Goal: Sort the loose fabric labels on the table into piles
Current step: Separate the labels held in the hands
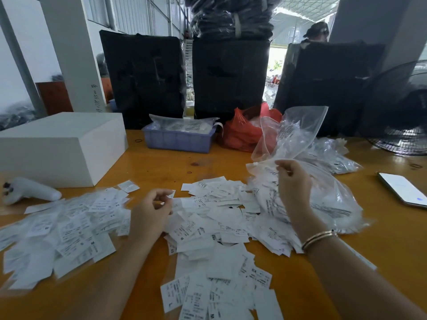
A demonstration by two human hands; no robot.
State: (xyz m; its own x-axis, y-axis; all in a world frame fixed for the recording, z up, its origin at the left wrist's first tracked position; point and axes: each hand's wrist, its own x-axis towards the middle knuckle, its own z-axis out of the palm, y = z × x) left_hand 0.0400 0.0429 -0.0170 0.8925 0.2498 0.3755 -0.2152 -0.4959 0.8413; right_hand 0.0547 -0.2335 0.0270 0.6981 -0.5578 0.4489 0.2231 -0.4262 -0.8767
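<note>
I'm looking down at an orange wooden tabletop (pixel 161 167) strewn with white fabric labels, too many to count; I make out three loose heaps: one on the left (pixel 62 227), one in the middle (pixel 219 218), one nearest me (pixel 219 292). My left hand (pixel 150 215) hovers between the left and middle heaps, fingers curled, thumb and forefinger pinching one small label (pixel 171 194); my right hand (pixel 293 181) is raised over the right side, fingers curled, pinching the edge of a clear plastic bag (pixel 323 199) that holds more labels; two gold bangles (pixel 320 239) sit on that wrist. Behind it a second clear bag (pixel 293 132) stands open and crumpled, and more clear packets (pixel 335 155) lie beyond, number unclear. One white box (pixel 62 144) sits at the far left, one white handheld device (pixel 30 190) just in front of it; one lilac crate (pixel 178 139) stuffed with bagged labels stands mid-back, one red plastic bag (pixel 245 132) just beside it; one phone (pixel 404 189), screen lit, lies at the right edge; one black fan (pixel 402 112) stands at the far right; three black wrapped bundles (pixel 143 77) rise behind the tabletop.
</note>
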